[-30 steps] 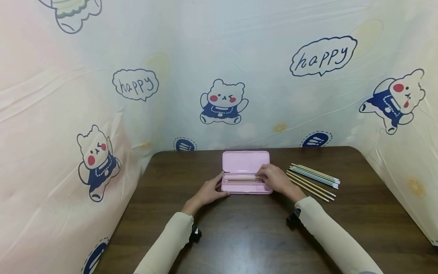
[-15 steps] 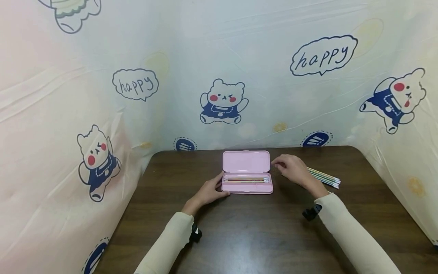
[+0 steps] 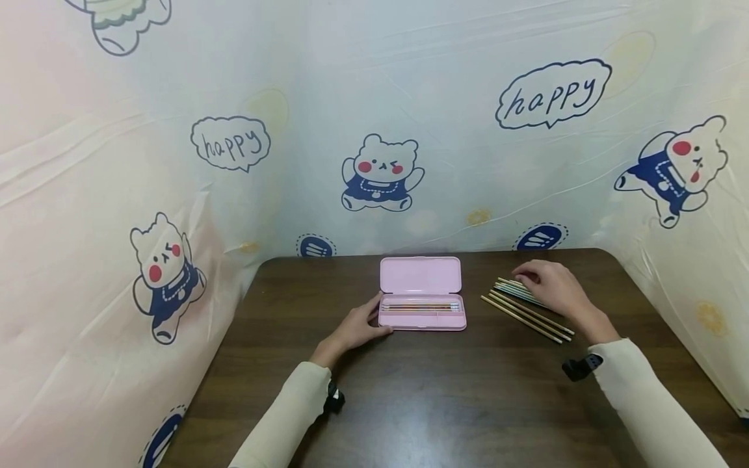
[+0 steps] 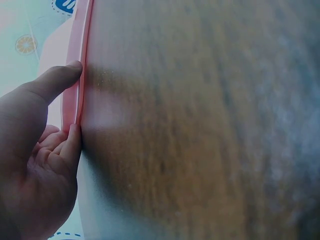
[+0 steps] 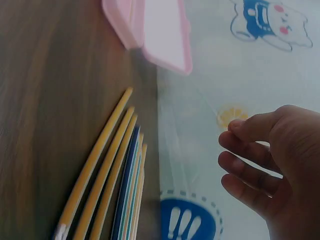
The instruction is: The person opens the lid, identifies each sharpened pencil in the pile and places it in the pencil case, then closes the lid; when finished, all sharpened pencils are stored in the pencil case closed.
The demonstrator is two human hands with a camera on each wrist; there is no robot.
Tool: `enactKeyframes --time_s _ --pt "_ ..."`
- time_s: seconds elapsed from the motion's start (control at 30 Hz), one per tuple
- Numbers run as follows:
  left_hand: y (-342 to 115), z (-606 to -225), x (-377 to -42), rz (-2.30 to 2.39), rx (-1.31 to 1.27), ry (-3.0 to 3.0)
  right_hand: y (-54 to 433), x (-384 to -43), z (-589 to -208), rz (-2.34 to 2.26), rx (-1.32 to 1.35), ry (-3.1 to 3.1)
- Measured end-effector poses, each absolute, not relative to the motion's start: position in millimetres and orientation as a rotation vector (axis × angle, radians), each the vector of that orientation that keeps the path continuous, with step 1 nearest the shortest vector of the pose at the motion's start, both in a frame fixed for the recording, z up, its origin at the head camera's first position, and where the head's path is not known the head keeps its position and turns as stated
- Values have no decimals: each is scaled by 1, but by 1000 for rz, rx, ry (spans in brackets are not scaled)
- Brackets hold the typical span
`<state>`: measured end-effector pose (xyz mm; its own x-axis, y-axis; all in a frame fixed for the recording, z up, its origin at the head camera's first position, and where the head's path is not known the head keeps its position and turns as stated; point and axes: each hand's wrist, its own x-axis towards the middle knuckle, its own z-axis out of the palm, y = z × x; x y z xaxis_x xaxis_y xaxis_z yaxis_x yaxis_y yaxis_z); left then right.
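Note:
A pink pencil case (image 3: 420,275) lies with its lid raised at the back of the table. Several pencils (image 3: 420,307) rest lengthwise inside it. My left hand (image 3: 355,327) grips the case's left end, thumb at the front edge; the left wrist view shows the thumb and fingers against the pink rim (image 4: 75,100). Above the loose pencils on the right is my right hand (image 3: 552,285), its fingers loosely bent with nothing between them in the right wrist view. Below it are yellow pencils (image 3: 521,320) and a bunch of teal and pale striped pencils (image 3: 517,295), partly hidden by the hand.
The dark wooden table (image 3: 421,396) ends just behind the case. A cloth backdrop (image 3: 445,130) printed with bears hangs at the back and both sides. Each wrist wears a black camera (image 3: 579,368).
My right hand has left the pencil case and moved right, over the loose pencils. One yellow pencil now reaches further left than before. The left hand has stayed on the case.

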<state>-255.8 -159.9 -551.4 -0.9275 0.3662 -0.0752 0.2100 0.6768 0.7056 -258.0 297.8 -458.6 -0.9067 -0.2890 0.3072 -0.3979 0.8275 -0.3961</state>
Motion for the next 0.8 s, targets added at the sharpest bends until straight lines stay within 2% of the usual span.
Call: enactKeyframes --time_s 0.47,0.8 --pt "-162 -553 -256 1092 468 2684 364 -249 -490 652 387 -2917" --pt "-161 -552 -257 1078 461 2689 384 -246 -521 609 356 -2984"
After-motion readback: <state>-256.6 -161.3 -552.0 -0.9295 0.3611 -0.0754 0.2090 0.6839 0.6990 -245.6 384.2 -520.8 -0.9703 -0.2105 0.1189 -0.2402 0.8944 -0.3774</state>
